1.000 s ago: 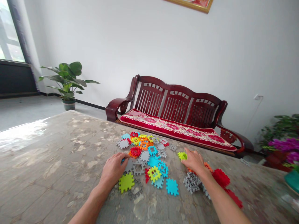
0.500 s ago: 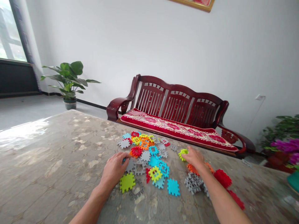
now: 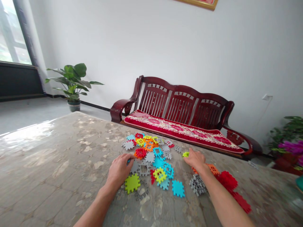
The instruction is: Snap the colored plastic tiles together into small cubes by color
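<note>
Interlocking plastic tiles with notched edges lie in a loose heap in mid-table. At the heap's left edge, my left hand (image 3: 120,167) has its fingers curled around a blue tile (image 3: 129,160), of which only a sliver shows. A grey tile (image 3: 134,167) lies beside those fingertips, and a lime-green tile (image 3: 132,183) sits nearer to me. Right of the heap, my right hand (image 3: 196,158) closes on a yellow-green tile (image 3: 186,154), mostly hidden by the thumb and fingers. Under my right forearm are grey stacked tiles (image 3: 197,184) and orange tiles (image 3: 213,169).
Red tiles (image 3: 227,180) lie to the right of my right forearm. A patterned cover spreads over the table (image 3: 59,176). Beyond it stands a dark red wooden bench (image 3: 181,104) with a red floral cushion (image 3: 175,126). Potted plants (image 3: 75,82) stand at both sides.
My right hand has come further over the yellow-green tile, which now shows less. My left hand keeps its place by the heap. The whole view has shifted slightly.
</note>
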A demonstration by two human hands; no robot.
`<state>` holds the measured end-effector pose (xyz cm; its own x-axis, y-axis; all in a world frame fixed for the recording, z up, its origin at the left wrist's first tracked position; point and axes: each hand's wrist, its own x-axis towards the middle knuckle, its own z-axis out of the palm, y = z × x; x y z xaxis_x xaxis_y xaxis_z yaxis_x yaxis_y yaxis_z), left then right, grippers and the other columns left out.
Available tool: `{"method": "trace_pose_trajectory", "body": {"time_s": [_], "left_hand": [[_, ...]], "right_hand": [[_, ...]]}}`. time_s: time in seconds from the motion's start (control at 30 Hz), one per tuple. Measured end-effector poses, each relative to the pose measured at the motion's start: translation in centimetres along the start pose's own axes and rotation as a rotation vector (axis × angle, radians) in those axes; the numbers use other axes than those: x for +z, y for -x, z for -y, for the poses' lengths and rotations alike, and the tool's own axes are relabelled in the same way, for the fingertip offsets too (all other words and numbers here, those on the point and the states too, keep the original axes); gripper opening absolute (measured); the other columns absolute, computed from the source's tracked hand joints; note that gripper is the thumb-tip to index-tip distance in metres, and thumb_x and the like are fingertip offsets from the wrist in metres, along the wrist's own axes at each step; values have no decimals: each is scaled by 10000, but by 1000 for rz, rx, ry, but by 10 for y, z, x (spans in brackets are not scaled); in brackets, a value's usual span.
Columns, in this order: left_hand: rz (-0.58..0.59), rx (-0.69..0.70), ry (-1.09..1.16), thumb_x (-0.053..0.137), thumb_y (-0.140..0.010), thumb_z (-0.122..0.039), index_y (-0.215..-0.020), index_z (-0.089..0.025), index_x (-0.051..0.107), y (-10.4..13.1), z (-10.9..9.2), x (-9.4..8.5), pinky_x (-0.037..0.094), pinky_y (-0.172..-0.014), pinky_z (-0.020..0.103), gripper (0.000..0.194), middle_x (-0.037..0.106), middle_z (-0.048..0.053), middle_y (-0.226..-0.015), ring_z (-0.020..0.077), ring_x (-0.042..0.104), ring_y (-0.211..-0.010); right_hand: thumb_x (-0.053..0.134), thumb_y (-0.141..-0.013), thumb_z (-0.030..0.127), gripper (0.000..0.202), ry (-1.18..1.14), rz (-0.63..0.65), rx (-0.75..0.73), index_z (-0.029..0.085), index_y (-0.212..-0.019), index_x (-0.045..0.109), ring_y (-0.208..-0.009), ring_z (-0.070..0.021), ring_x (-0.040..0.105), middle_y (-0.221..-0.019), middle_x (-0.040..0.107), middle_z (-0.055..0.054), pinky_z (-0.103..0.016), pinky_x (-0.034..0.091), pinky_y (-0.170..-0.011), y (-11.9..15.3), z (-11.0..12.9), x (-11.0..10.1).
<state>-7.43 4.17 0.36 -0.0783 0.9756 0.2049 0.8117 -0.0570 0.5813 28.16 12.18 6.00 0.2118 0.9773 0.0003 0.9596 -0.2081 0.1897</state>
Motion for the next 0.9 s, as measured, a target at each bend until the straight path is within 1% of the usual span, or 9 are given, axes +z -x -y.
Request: {"method": "trace_pose_trajectory", "body": {"time_s": [0.1, 0.17, 0.2, 0.3, 0.43, 0.53, 0.67, 0.77, 0.9], "left_hand": [[-5, -22, 15, 473, -867, -307, -984, -283, 727, 0, -3, -2, 448, -935, 316, 280, 733, 17, -1089, 203, 639, -1053], [-19, -37, 33, 466, -869, -312, -984, -274, 729, 0, -4, -2, 457, -931, 307, 290, 734, 20, -1089, 198, 650, -1033], [-29, -47, 43, 458, -872, -316, -985, -271, 730, 0, -4, -2, 462, -927, 302, 297, 734, 22, -1094, 195, 655, -1025], [-52, -83, 71, 443, -877, -319, -997, -264, 726, 0, -3, -1, 467, -930, 291, 312, 726, 22, -1133, 189, 660, -1041], [-47, -85, 76, 443, -881, -332, -1003, -270, 717, -1, 0, 1, 463, -937, 287, 307, 727, 17, -1142, 186, 656, -1060], [-36, -75, 74, 443, -884, -340, -999, -274, 717, -2, 2, 1, 464, -930, 290, 305, 731, 16, -1138, 187, 658, -1049], [-41, -61, 62, 451, -878, -329, -980, -275, 717, -2, 3, 2, 469, -903, 273, 291, 741, 8, -1116, 179, 664, -1022], [-38, -59, 52, 452, -876, -329, -985, -276, 718, -2, 3, 2, 470, -888, 271, 292, 745, 9, -1099, 182, 666, -1012], [-24, -58, 39, 447, -876, -326, -1000, -275, 722, -2, 2, 1, 465, -896, 288, 306, 741, 17, -1111, 194, 663, -1023]], "right_hand": [[557, -824, 411, 491, -3, -88, -73, 126, -1220, 619, -1151, -348, 587, -1188, 674, -203, -436, 427, -920, 20, 8, -12], [536, -852, 411, 428, -84, -161, -183, 184, -1198, 643, -1125, -310, 597, -1176, 693, -141, -402, 422, -931, 42, 19, -17], [540, -858, 424, 417, -150, -169, -256, 213, -1203, 646, -1122, -288, 597, -1175, 698, -108, -378, 420, -937, 55, 27, -19], [566, -851, 438, 405, -321, -182, -389, 252, -1202, 646, -1104, -257, 597, -1179, 694, -60, -357, 421, -949, 96, 54, -18], [654, -783, 488, 557, -391, -124, -492, 260, -1288, 596, -1152, -286, 562, -1231, 658, -74, -388, 426, -965, 135, 82, -11], [662, -783, 452, 537, -383, -99, -512, 250, -1276, 603, -1181, -302, 539, -1223, 653, -84, -414, 430, -973, 144, 91, -6], [631, -808, 395, 450, -376, -108, -508, 242, -1231, 630, -1162, -292, 541, -1186, 662, -80, -401, 431, -978, 141, 91, -1], [619, -808, 365, 463, -376, -129, -508, 255, -1257, 612, -1164, -288, 535, -1192, 660, -67, -399, 421, -986, 140, 90, 2], [643, -793, 445, 514, -381, -142, -482, 266, -1273, 595, -1172, -301, 523, -1196, 654, -70, -419, 422, -970, 142, 94, 4]]}}
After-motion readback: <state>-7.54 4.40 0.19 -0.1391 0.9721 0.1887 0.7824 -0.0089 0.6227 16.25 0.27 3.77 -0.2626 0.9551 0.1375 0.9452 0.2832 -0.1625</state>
